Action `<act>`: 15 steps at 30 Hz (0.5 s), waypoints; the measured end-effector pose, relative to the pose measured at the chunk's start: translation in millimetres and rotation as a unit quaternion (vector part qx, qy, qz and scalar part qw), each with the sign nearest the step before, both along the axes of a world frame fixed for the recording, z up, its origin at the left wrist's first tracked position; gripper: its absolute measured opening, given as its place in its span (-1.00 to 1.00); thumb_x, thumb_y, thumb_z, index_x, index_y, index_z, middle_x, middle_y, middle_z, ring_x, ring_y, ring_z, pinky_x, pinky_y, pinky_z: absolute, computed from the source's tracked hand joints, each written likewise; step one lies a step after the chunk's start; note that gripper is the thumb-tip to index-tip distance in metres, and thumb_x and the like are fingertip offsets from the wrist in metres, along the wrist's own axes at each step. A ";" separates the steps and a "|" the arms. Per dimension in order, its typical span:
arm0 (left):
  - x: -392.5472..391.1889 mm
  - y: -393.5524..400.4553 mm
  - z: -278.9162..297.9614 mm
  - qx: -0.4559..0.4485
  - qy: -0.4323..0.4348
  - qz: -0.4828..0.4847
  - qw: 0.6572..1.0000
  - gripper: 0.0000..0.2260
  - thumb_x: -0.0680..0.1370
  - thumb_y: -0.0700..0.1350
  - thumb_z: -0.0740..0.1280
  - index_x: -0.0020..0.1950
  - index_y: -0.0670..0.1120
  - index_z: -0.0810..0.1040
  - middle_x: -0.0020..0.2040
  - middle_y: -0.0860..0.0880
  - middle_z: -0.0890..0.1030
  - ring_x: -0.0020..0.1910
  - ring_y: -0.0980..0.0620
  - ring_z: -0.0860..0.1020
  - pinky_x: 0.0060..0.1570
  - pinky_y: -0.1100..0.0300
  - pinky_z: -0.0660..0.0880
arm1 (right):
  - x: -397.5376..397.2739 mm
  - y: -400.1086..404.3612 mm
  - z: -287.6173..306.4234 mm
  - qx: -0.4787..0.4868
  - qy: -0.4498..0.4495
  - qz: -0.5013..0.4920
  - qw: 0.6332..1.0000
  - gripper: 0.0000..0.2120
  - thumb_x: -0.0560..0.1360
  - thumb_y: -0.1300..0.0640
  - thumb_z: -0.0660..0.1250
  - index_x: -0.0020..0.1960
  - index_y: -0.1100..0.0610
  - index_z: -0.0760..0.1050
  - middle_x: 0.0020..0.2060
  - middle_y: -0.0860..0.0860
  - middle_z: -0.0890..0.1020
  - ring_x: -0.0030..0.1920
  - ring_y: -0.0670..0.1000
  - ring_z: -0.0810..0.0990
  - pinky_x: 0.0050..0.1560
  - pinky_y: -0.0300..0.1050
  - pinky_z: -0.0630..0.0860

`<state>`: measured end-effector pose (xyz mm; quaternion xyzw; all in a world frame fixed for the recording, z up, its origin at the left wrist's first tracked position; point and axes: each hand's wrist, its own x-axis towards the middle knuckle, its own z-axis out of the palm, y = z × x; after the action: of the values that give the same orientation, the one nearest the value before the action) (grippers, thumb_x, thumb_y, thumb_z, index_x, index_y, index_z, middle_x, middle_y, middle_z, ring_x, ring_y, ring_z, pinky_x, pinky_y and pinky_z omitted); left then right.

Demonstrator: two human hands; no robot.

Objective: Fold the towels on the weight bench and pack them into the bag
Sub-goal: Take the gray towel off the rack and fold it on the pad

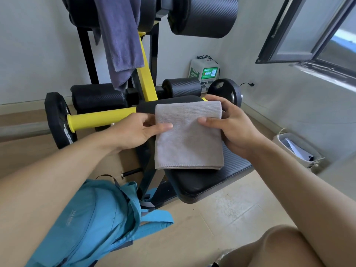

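Holding the folded grey towel (187,135) at frame centre above the weight bench (208,182), the left hand (134,132) and right hand (233,130) each pinch a side edge; a loosened pinch could spill the soft, ribbed layers before the blue bag (90,224), lower left

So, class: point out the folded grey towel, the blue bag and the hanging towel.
folded grey towel (188,137), head view, middle of its top face.
blue bag (92,218), head view, its main body.
hanging towel (121,31), head view, middle of the draped cloth.
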<state>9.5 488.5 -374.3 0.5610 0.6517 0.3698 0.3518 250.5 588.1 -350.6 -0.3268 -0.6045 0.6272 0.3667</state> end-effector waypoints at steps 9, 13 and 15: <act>3.4 4.8 -9.0 0.018 -0.151 0.018 0.988 -0.64 0.43 -0.14 0.53 0.21 -0.04 0.63 0.07 0.02 0.74 0.09 0.03 0.70 -0.04 0.15 0.66 | 8.3 9.4 -10.9 0.101 -0.220 0.056 0.969 -0.55 0.40 0.04 0.58 0.25 0.07 0.60 0.09 -0.04 0.73 0.11 -0.02 0.71 0.21 0.02 0.61; 2.0 7.5 -11.8 0.028 -0.159 0.044 0.986 -0.64 0.49 -0.17 0.51 0.27 -0.05 0.59 0.12 0.01 0.72 0.09 0.04 0.70 -0.09 0.11 0.66 | 13.7 12.1 -10.4 0.108 -0.223 0.090 0.965 -0.58 0.43 0.20 0.56 0.27 0.10 0.60 0.12 -0.04 0.72 0.16 -0.04 0.68 0.29 0.01 0.56; 0.2 7.2 -10.5 0.020 -0.169 0.024 0.985 -0.62 0.50 -0.24 0.49 0.30 -0.05 0.57 0.14 0.00 0.71 0.11 0.03 0.70 -0.08 0.13 0.66 | 14.1 13.0 -12.5 0.130 -0.206 0.062 0.968 -0.56 0.41 0.27 0.56 0.27 0.09 0.61 0.12 -0.05 0.72 0.16 -0.02 0.68 0.29 0.04 0.56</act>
<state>9.6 495.8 -384.8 0.4818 0.5885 0.4807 0.4364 264.6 601.1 -363.1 -0.3606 -0.7621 0.4841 0.2340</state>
